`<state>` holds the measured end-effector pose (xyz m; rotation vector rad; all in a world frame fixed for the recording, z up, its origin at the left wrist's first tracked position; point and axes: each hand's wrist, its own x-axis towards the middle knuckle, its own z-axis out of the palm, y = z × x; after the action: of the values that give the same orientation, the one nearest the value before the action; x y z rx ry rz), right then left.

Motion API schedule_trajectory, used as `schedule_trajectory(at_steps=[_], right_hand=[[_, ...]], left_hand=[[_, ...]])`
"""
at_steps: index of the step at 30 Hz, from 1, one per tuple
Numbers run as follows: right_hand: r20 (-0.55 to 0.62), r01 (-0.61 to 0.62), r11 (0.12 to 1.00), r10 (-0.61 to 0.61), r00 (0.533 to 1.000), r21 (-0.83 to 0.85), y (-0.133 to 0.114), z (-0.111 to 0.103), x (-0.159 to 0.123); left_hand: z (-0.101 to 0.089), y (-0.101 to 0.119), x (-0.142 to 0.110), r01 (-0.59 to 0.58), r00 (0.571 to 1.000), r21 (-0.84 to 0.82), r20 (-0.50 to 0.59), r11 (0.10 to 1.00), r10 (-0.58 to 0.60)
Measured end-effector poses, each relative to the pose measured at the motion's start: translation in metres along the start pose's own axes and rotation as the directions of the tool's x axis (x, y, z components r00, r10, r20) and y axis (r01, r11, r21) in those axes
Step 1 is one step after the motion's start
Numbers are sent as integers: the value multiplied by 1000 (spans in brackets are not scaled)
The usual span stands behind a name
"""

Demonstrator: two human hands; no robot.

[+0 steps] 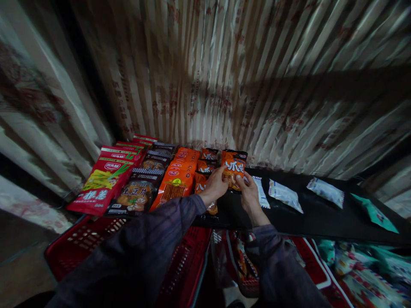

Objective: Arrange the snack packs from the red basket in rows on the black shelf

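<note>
Between my two hands is an orange and black snack bag (234,164), tilted up over the black shelf (236,209). My left hand (216,184) is closed on the bag's left lower side. On its right lower side my right hand (250,192) pinches it. Just left of it lies a row of similar snack bags (207,167), partly covered by my left hand. Past them are long orange snack packs (173,184). A white packet (261,192) lies right behind my right hand.
Dark potato-chip bags (136,192) and red snack bags (102,179) fill the shelf's left end. Spaced along the right are white packets (285,194) and a teal packet (375,213). Red baskets (186,261) stand below, one with several bags. A pleated curtain (205,85) hangs behind.
</note>
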<state>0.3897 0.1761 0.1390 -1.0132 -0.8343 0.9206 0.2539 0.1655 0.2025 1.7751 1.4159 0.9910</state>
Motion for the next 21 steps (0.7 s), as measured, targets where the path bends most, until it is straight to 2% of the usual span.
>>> schedule_trajectory(at_steps=[5,10,21], right_hand=[[14,5,999,-4,1000,-49,8,-3,25],[-52,0,991,-7,999,-136,23,-6,53],[-53,12,995,-17,998,-99,62,-4,94]], left_hand=[[11,4,20,57,998,39,20,998,-57],[21,8,41,120,992,94,27,988,-123],[37,16,72,224,971,196,40,955,-236]])
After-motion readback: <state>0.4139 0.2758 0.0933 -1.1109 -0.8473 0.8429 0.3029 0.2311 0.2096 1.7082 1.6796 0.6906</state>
